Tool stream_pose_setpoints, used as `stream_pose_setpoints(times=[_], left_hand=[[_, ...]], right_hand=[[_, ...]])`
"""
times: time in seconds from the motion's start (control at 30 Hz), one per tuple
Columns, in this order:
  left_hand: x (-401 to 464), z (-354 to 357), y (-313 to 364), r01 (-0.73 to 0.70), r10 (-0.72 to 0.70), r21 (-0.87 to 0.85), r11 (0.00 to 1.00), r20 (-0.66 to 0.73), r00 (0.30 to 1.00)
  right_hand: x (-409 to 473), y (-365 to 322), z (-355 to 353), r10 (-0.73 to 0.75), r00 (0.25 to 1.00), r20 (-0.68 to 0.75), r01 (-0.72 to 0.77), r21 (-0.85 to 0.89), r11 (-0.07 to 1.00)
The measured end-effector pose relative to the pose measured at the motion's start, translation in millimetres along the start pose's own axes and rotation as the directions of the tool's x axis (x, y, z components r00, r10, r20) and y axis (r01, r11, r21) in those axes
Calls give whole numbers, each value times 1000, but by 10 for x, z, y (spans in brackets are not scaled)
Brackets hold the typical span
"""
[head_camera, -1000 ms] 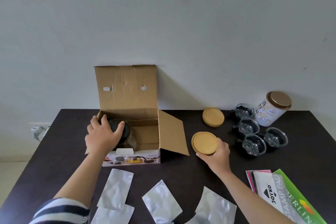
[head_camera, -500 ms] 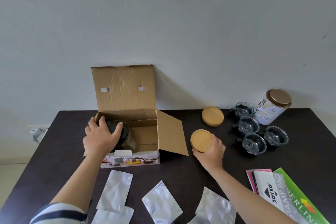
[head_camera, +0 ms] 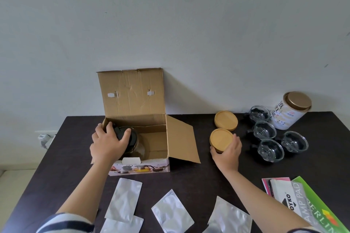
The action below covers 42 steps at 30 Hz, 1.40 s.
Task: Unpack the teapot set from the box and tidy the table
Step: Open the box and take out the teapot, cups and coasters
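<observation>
The teapot (head_camera: 130, 141) sat in the left half of the open cardboard box (head_camera: 151, 125), at about ten o'clock on the dark tabletop (head_camera: 198, 179). The left hand (head_camera: 108, 143) reached over the box's left wall, its grip curled over the pot's black lid, fingers spread around the rim. The body below the lid looked like clear glass, so it was probably fragile, smooth and somewhat heavy for its size. A hold on the lid alone seemed risky, since a lid may lift off; the handle or the body under the lid would likely be the safer place, though the handle could not be made out.

The right hand (head_camera: 226, 152) held the nearer bamboo coaster (head_camera: 221, 138) at about one o'clock, its grip wrapped round the near edge. That disc looked light and stiff. A second bamboo coaster (head_camera: 226, 120) lay just beyond it. Four glass cups (head_camera: 270, 148) stood close together at two o'clock, near a tin canister (head_camera: 289, 113) tilted against the wall. Silver foil pouches (head_camera: 123, 200) lay along the near edge.
</observation>
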<state>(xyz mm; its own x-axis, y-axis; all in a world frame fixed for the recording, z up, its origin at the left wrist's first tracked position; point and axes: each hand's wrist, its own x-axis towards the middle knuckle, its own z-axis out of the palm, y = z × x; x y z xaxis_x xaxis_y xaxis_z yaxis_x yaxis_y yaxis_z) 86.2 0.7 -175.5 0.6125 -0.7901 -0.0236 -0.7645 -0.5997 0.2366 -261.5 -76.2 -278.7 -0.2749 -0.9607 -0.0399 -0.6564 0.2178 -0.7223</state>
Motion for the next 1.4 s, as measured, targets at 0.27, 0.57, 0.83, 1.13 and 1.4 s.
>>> stream_pose_setpoints(times=[0.27, 0.57, 0.83, 1.13, 1.4], left_hand=[[4, 0, 10, 16, -16, 8, 1000, -14, 1000], [4, -8, -13, 11, -11, -13, 1000, 7, 1000], [-50, -129, -84, -39, 59, -219, 975, 84, 995], [-48, -285, -582, -272, 381, -334, 902, 323, 866], [70, -396, -884, -358, 422, -233, 904, 367, 829]], right_hand=[[-3, 3, 32, -10, 1000, -18, 10, -5, 1000], [-385, -716, 49, -396, 913, -103, 409, 263, 874], [-859, -1641, 93, -515, 845, 148, 410, 440, 799], [-883, -2090, 332, -133, 980, 149, 74, 347, 935], [-1164, -2176, 479, 76, 994, 77, -105, 541, 835]])
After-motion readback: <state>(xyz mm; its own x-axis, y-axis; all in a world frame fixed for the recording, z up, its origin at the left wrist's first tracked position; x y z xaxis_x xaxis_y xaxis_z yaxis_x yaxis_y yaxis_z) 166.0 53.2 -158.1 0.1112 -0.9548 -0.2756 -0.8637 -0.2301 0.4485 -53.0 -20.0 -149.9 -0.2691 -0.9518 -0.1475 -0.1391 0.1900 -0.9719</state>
